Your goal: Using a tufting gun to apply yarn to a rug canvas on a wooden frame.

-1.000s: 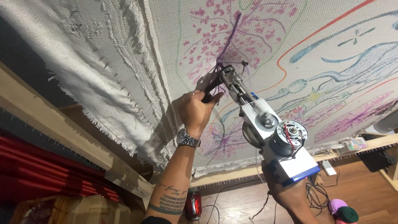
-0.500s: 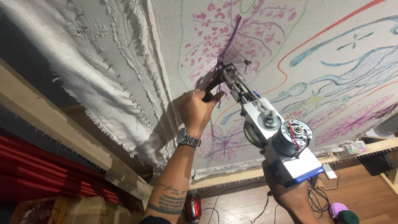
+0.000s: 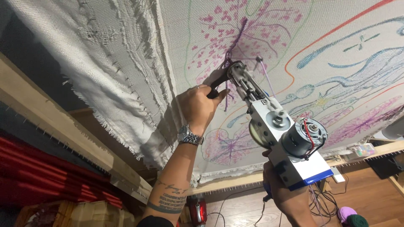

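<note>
The tufting gun (image 3: 273,126) sits at the centre of the view, its needle end at 11 o'clock pressed to the stretched cloth (image 3: 336,54), its motor and blue-edged base at 5 o'clock. The left hand (image 3: 198,107) wraps its fingers around the black front handle just below the needle; a watch (image 3: 189,135) sits on that wrist. The right hand (image 3: 286,195) grips the rear handle under the base, fingers closed about it, mostly hidden by the gun body.

By its metal block and motor the gun looks heavy and rigid, top-weighted toward the rear, so it likely wants both grips: rear for carrying the weight, front for steering. The needle tip is sharp and best kept clear of fingers. Purple yarn (image 3: 229,90) feeds in at the tip; it is soft and slack. The cloth is taut but gives; its frayed edge hangs at 9 o'clock over a wooden frame (image 3: 63,134).
</note>
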